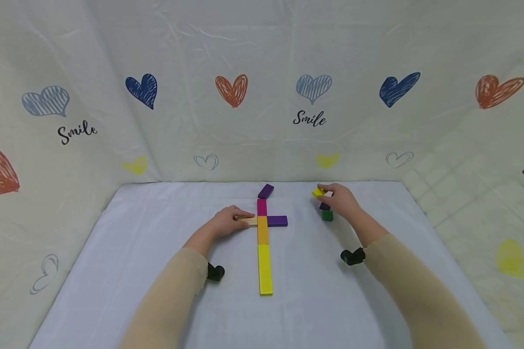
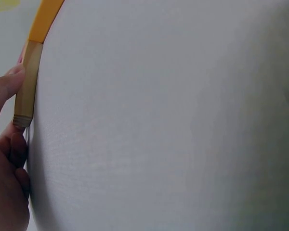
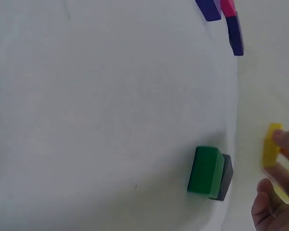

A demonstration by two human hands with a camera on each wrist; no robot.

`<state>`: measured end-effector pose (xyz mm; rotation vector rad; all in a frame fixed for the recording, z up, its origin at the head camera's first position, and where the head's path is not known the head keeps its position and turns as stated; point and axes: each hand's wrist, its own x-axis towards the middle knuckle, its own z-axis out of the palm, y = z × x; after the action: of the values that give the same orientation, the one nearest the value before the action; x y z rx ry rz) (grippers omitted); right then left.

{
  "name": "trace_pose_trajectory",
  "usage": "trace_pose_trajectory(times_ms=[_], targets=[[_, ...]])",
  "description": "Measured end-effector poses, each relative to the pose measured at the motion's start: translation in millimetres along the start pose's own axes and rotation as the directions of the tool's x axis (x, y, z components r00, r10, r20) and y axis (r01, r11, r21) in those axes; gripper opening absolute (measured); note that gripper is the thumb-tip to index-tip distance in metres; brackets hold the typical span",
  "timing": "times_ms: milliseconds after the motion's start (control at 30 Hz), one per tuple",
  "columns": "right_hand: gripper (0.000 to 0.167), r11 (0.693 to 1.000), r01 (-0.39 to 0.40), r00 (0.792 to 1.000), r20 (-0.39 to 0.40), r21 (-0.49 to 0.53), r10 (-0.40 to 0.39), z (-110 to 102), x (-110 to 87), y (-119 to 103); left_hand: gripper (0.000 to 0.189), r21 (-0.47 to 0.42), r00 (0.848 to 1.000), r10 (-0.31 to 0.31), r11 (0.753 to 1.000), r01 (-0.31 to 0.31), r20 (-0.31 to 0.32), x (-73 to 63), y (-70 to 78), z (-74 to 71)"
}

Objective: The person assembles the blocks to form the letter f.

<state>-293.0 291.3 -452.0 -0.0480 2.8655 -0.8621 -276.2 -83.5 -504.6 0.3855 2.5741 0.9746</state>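
Observation:
My left hand (image 1: 227, 221) pinches a plain wooden block (image 1: 252, 222), its inner end against the side of an orange block (image 1: 263, 230). In the left wrist view, the thumb lies along the wooden block's side. A long yellow block (image 1: 265, 269) runs toward me from the orange one, and a magenta block (image 1: 262, 207) lies beyond it. Opposite the wooden block sticks out a purple block (image 1: 277, 221). Over at the right, my right hand (image 1: 341, 198) holds a small yellow block (image 3: 271, 144) between thumb and fingers, off beyond a green block (image 3: 204, 171).
A tilted purple block (image 1: 266, 191) lies at the far end of the magenta one. Beside the green block is a dark block (image 1: 325, 206), partly hidden by my right hand in the head view. A white cloth (image 1: 323, 300) covers the table; a printed curtain (image 1: 270, 145) hangs behind.

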Motion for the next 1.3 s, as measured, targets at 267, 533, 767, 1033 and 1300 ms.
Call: trace_pose_trajectory(times_ms=[267, 533, 767, 1033, 1300], targets=[[0.048, 1.0, 0.028, 0.999, 0.023, -0.006, -0.028, 26.1, 25.5, -24.7, 0.031, 0.017, 1.0, 0.004, 1.0, -0.004, 0.001, 1.0, -2.4, 0.3], [0.045, 0.996, 0.061, 0.997, 0.056, -0.072, -0.057, 43.6, 44.9, -45.2, 0.031, 0.015, 1.0, -0.001, 1.0, 0.001, 0.005, 1.3, -1.9, 0.6], [0.043, 0.996, 0.032, 0.996, 0.088, -0.078, -0.025, 53.7, 56.5, -57.9, 0.031, 0.007, 1.0, -0.003, 1.0, 0.003, 0.002, 1.1, -2.7, 0.4], [0.042, 0.992, 0.056, 0.995, 0.084, -0.116, -0.046, 59.4, 68.3, -64.5, 0.031, 0.01, 1.0, -0.002, 1.0, 0.002, 0.003, 1.6, -1.1, 0.7], [0.04, 0.988, 0.076, 0.995, 0.078, -0.132, -0.066, 63.7, 73.9, -72.5, 0.031, 0.011, 1.0, -0.009, 1.0, 0.009, 0.003, 1.9, -2.5, -0.1]])
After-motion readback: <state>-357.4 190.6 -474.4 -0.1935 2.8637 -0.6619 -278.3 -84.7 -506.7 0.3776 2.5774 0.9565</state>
